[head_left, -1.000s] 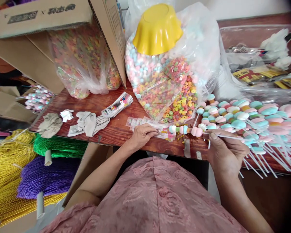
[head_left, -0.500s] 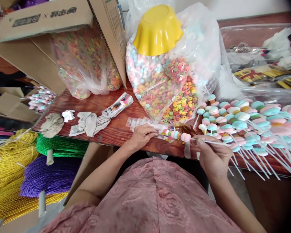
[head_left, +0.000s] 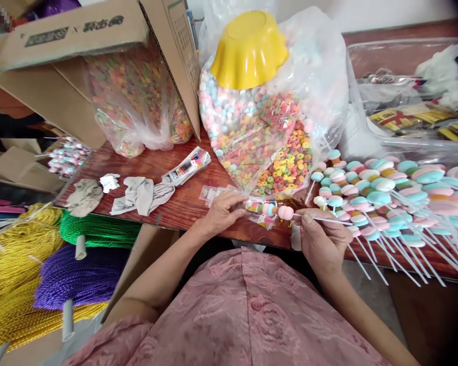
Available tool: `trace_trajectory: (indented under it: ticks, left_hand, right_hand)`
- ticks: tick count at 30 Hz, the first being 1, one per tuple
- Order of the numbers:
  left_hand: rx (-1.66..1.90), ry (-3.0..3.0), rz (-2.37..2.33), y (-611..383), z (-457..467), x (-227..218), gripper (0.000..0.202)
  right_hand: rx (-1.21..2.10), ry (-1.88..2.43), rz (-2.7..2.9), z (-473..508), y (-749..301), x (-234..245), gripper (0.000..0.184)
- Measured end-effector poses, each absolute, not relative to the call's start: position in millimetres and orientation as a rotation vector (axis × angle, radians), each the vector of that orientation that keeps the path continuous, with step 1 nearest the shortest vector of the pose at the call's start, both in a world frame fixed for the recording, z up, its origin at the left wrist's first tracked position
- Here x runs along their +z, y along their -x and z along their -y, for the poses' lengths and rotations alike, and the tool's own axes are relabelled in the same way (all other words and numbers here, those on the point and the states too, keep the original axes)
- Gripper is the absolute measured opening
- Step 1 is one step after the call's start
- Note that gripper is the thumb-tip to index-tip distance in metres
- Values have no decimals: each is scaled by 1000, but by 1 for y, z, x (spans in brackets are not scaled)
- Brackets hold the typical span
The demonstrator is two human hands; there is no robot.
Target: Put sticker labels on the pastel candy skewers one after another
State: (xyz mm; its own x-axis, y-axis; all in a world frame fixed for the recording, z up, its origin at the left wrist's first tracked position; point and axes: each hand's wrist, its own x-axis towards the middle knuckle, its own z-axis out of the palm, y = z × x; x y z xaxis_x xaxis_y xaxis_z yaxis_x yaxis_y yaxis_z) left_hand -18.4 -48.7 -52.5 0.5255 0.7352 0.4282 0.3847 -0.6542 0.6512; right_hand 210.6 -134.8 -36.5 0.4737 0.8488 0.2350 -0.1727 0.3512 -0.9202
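Observation:
My right hand [head_left: 322, 239] is closed around the white stick of a candy skewer [head_left: 277, 210], which carries pink, blue and coloured sweets and lies level over the table's front edge. My left hand [head_left: 223, 212] pinches a small clear bag [head_left: 254, 205] at the skewer's tip, and the candy end sits inside the bag's mouth. Under the hands lie several more small clear bags [head_left: 218, 193] on the red-brown wooden table [head_left: 175, 203].
A pile of finished candy skewers [head_left: 385, 195] fans out at right. Big clear bags of ring sweets [head_left: 275, 137] with an upturned yellow bowl [head_left: 249, 50] stand behind, beside a cardboard box [head_left: 80, 51]. Rags [head_left: 139, 194] lie at left; cord spools [head_left: 53, 274] sit below.
My right hand has moved left with the skewer, pushing its candy end further toward and into the bag held by my left hand, which stayed in place.

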Motion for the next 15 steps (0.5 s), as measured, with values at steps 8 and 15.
trace_trajectory:
  ticks: [8, 15]
  left_hand:
    - [710, -2632, -778, 8, 33, -34, 49]
    - [622, -2419, -752, -9, 46, -26, 57]
  right_hand:
    - [882, 912, 799, 129, -204, -34, 5]
    - [862, 912, 916, 124, -200, -33, 5]
